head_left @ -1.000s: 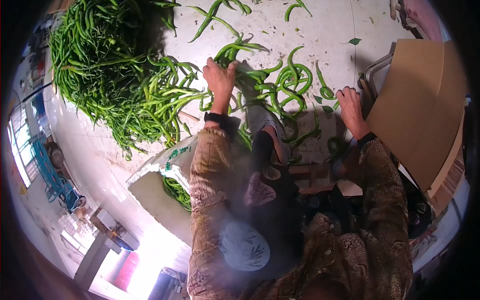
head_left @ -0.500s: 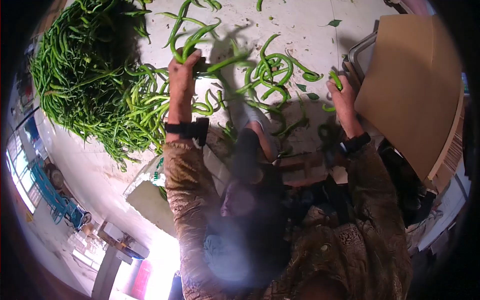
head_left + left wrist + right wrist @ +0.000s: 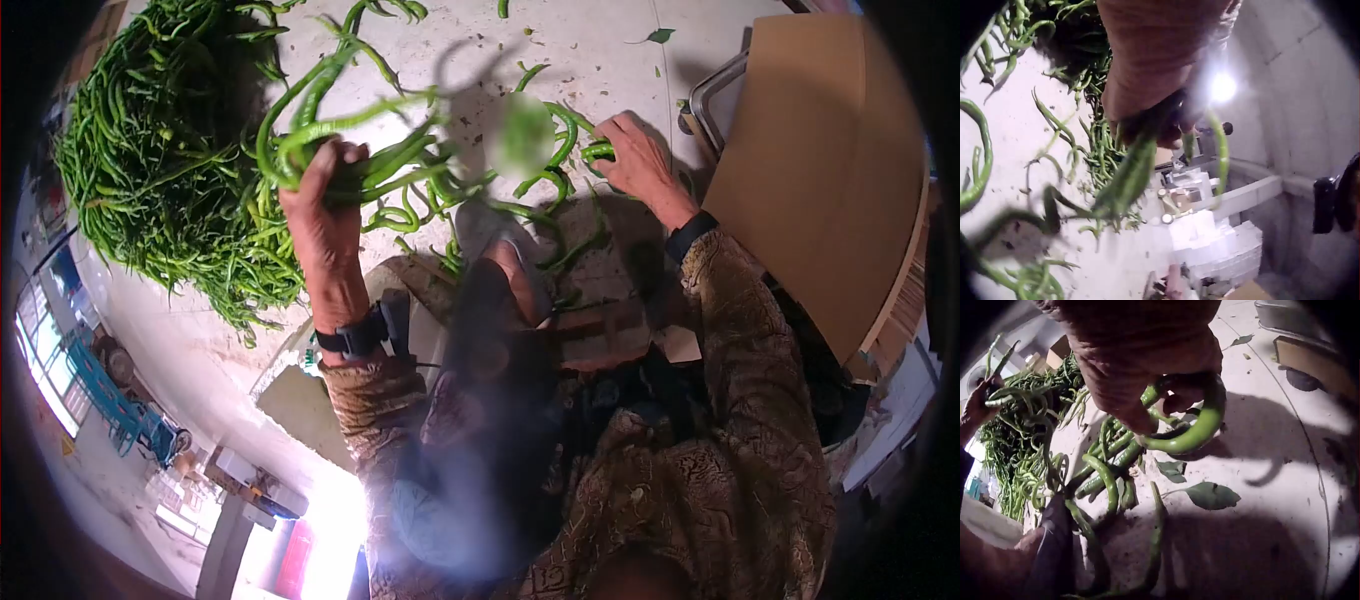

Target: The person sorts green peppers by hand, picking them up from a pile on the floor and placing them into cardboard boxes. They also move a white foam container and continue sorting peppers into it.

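Raised beside the big pile, my left hand [image 3: 322, 220] grips a bunch of long green chili peppers [image 3: 315, 95] that fan out past the thumb. Some of these held peppers [image 3: 1129, 178] hang blurred below the hand in the left wrist view. To the right, my right hand [image 3: 642, 165] is low over the floor with its fingers around a chili pepper. That curved chili pepper [image 3: 1200, 434] loops out from under the hand in the right wrist view. Loose chili peppers [image 3: 560, 135] lie by its fingertips.
A large heap of green chili peppers [image 3: 150, 150] covers the floor at left. Cardboard [image 3: 800, 170] stands at right beside a metal frame [image 3: 715, 95]. A white sack [image 3: 300, 400] is by my left forearm. Loose leaves [image 3: 1210, 495] lie on the pale floor.
My left hand has picked up the bunch of chili peppers and moved left toward the heap. My right hand has taken a chili pepper and shifted left to the loose ones.
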A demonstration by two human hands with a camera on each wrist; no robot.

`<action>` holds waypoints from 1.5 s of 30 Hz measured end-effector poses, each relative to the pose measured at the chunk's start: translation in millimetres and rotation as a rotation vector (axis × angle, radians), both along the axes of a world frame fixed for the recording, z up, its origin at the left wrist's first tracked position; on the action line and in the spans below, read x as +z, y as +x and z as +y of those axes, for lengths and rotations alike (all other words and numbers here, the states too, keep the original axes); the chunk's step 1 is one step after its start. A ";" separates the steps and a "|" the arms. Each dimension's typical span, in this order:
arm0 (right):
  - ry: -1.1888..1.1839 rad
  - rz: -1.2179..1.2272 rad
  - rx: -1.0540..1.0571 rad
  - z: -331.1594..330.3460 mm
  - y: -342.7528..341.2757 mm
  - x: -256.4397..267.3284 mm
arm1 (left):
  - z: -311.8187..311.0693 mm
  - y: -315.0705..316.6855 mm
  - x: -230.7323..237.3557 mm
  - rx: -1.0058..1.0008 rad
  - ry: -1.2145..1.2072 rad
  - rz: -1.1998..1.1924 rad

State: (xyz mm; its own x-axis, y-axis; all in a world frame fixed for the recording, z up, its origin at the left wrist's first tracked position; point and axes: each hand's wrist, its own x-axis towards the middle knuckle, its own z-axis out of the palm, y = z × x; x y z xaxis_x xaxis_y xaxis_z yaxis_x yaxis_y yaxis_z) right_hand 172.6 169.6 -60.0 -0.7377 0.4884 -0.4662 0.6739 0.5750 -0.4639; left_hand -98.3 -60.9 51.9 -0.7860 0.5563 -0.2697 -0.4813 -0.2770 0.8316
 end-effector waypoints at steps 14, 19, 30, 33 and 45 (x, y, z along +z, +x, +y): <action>-0.032 0.180 -0.534 16.9 31.9 -25.4 | -49.8 -15.9 -55.7 -0.059 0.207 -0.487; -1.715 0.560 -0.786 50.8 36.5 -56.0 | -41.5 6.8 -71.2 -0.043 0.140 -0.570; -0.102 0.021 -0.288 -29.6 -100.0 -45.0 | 28.4 -23.4 -142.2 -0.483 -0.763 0.823; -0.149 0.002 -0.237 -28.7 -100.9 -43.3 | 41.2 -16.2 -151.3 -0.427 -1.155 1.225; -1.171 0.309 -0.670 53.4 -62.6 -15.9 | 13.1 -33.2 -126.9 -0.217 -0.769 0.549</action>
